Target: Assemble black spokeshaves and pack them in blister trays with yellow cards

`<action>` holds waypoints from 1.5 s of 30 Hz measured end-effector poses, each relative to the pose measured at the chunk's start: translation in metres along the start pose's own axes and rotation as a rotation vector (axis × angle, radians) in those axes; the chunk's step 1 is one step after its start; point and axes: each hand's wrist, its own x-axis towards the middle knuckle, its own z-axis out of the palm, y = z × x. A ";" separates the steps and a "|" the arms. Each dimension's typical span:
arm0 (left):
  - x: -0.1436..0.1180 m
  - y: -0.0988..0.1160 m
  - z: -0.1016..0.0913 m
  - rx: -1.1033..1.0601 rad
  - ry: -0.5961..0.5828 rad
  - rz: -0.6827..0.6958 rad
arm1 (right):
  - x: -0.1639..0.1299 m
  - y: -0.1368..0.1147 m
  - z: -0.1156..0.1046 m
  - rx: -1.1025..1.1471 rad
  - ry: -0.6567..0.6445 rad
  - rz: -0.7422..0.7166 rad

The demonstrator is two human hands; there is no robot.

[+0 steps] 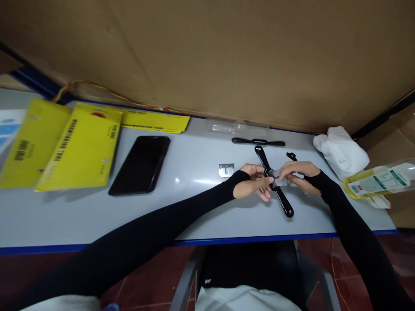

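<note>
My left hand [253,183] and my right hand [298,172] meet over a long black handled tool [285,204] that lies diagonally on the grey table [194,207]. Both hands pinch a small silvery metal piece [276,176] at the tool's middle. The tool's upper end [260,153] sticks out beyond my fingers. A small metal bracket [226,169] lies just left of my left hand. Both arms wear black sleeves.
A second black handle [258,141], a tiny black part [291,156] and clear plastic packaging [238,128] lie behind the hands. A black phone [141,165] and yellow packaging cards [78,149] lie to the left. White cloth [342,151] and a yellow liquid bottle [378,183] sit right. A cardboard wall [227,56] backs the table.
</note>
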 end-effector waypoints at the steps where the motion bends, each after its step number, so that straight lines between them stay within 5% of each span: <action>1: -0.002 0.001 0.001 0.013 0.001 0.004 | 0.000 0.000 0.002 0.022 -0.012 -0.004; 12: -0.005 -0.006 0.003 0.062 -0.045 -0.039 | -0.001 -0.008 0.001 0.328 -0.203 0.232; 16: -0.006 -0.004 0.005 0.073 -0.024 -0.049 | 0.002 -0.009 0.010 0.265 -0.141 0.293; 23: -0.003 0.001 0.006 -0.027 0.063 0.002 | 0.002 -0.011 0.018 0.279 0.045 0.138; 27: -0.001 0.003 0.009 -0.067 0.207 0.063 | 0.003 -0.009 0.022 0.420 0.133 0.185; 32: 0.001 0.002 0.009 -0.099 0.277 0.064 | 0.008 -0.006 0.042 0.337 0.302 0.265; 45: -0.001 0.007 0.013 -0.031 0.370 0.076 | 0.015 -0.016 0.052 0.527 0.390 0.339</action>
